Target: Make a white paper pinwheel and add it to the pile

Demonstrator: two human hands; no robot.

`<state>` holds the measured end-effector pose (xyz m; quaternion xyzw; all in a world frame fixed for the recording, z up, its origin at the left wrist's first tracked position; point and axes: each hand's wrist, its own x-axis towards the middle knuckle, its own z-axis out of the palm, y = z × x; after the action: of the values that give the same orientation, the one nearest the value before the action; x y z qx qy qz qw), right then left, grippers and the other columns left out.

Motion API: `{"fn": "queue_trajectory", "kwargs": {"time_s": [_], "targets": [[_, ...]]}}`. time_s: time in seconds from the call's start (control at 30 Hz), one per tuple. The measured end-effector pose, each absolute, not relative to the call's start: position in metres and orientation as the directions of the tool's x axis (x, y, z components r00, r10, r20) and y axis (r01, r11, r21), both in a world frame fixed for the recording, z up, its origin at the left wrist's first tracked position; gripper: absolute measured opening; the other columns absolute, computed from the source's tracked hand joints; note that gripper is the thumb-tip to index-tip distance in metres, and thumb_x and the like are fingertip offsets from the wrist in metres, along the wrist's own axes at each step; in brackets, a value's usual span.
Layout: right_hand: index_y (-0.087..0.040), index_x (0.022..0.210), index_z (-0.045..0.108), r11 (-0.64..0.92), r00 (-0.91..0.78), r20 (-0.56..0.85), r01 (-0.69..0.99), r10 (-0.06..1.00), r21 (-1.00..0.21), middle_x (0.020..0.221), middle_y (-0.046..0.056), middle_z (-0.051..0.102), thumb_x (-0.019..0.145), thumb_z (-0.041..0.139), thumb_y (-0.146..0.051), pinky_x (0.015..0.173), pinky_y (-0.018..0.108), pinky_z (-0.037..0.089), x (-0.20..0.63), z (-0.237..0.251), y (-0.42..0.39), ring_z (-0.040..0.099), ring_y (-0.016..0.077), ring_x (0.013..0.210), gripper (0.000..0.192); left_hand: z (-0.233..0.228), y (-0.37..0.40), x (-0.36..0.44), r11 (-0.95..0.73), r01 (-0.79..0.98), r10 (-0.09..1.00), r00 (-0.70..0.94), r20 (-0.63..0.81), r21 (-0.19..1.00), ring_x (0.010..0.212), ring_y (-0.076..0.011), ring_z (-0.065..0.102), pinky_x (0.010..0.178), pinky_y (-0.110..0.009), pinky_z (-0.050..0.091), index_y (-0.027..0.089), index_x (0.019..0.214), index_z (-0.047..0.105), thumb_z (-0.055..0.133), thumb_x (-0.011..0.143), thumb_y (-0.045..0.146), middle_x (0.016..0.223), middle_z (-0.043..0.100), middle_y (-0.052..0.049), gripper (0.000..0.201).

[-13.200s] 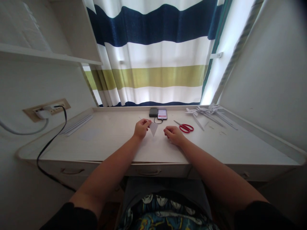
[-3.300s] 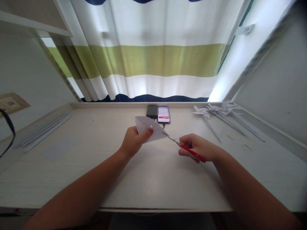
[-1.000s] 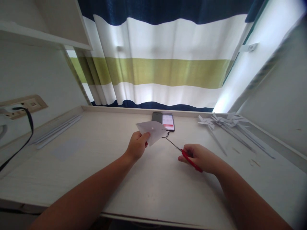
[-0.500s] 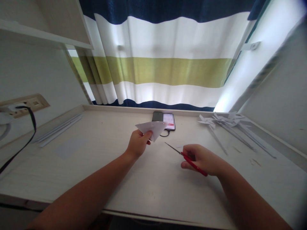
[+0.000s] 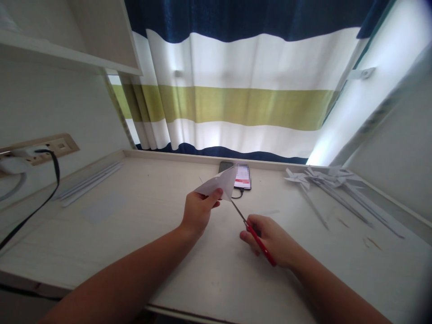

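Two hands were at work: the left hand (image 5: 199, 210) and the right hand (image 5: 270, 238). One folded sheet of white paper (image 5: 219, 183) was in the left hand's grip, and one pair of red-handled scissors (image 5: 251, 231) in the right hand's. One table (image 5: 141, 234) carried everything. At its far edge lay one phone (image 5: 243, 177) with a lit screen, and one dark device (image 5: 224, 166) just beside it. One heap of white paper pinwheels on sticks (image 5: 324, 180) lay to the right, too tangled to count singly. One bundle of long white strips (image 5: 89, 183) lay to the left; their number could not be told. One wall socket strip (image 5: 43, 148) held one black cable (image 5: 37, 207). One striped curtain (image 5: 243, 90) hung behind.
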<state>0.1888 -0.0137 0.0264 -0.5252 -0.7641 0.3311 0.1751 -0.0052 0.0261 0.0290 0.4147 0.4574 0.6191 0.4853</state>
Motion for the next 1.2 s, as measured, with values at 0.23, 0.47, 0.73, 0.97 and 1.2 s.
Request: {"fn": "queue_trajectory", "kwargs": {"time_s": [0.23,0.47,0.73,0.97,1.2], "targets": [[-0.019,0.069,0.046,0.104,-0.374,-0.159,0.594,0.914,-0.798,0.053,-0.001,0.057,0.082,0.05,-0.055,0.047,0.023,0.039,0.1791,0.0226,-0.0158,0.056,0.0134,0.047,0.039,0.0302,0.0227,-0.0005,-0.099,-0.289,0.984,-0.171,0.051,0.952,0.071,-0.0149,0.064,0.067,-0.027,0.054,0.008,0.089,0.071,0.08,0.059,0.036,0.081,0.07,-0.007,0.041],[-0.02,0.07,0.047,0.028,-0.385,-0.198,0.508,0.901,-0.861,0.051,-0.002,0.056,0.082,0.048,-0.057,0.046,0.023,0.042,0.1789,0.0182,-0.014,0.056,0.0135,0.045,0.039,0.0247,0.0207,0.0024,-0.077,-0.29,0.993,-0.109,0.047,0.954,0.073,-0.0159,0.065,0.067,-0.028,0.055,0.009,0.087,0.07,0.079,0.061,0.035,0.079,0.071,-0.007,0.037],[-0.02,0.069,0.047,0.015,-0.383,-0.215,0.516,0.898,-0.857,0.05,-0.002,0.057,0.082,0.048,-0.057,0.045,0.023,0.042,0.1787,0.0204,-0.0143,0.056,0.0135,0.045,0.039,0.0274,0.0184,0.0039,-0.056,-0.308,0.996,-0.077,0.034,0.95,0.073,-0.0161,0.065,0.068,-0.027,0.055,0.012,0.084,0.07,0.081,0.058,0.034,0.077,0.071,-0.005,0.036],[-0.02,0.069,0.046,0.011,-0.394,-0.213,0.495,0.894,-0.869,0.051,-0.002,0.055,0.082,0.048,-0.058,0.042,0.022,0.04,0.1804,0.0174,-0.0136,0.056,0.0134,0.044,0.04,0.0245,0.0198,0.0029,-0.039,-0.316,0.998,-0.063,0.02,0.948,0.072,-0.0147,0.064,0.066,-0.025,0.054,0.012,0.084,0.07,0.08,0.06,0.034,0.078,0.07,-0.005,0.034],[-0.02,0.07,0.047,0.031,-0.4,-0.199,0.5,0.895,-0.865,0.052,-0.002,0.055,0.083,0.048,-0.057,0.043,0.022,0.042,0.1812,0.0192,-0.0138,0.057,0.0142,0.045,0.039,0.0215,0.0215,0.0016,-0.009,-0.277,0.999,-0.053,-0.005,0.961,0.061,-0.0128,0.062,0.058,-0.023,0.052,0.011,0.082,0.07,0.078,0.062,0.038,0.066,0.068,-0.005,0.034]]}}
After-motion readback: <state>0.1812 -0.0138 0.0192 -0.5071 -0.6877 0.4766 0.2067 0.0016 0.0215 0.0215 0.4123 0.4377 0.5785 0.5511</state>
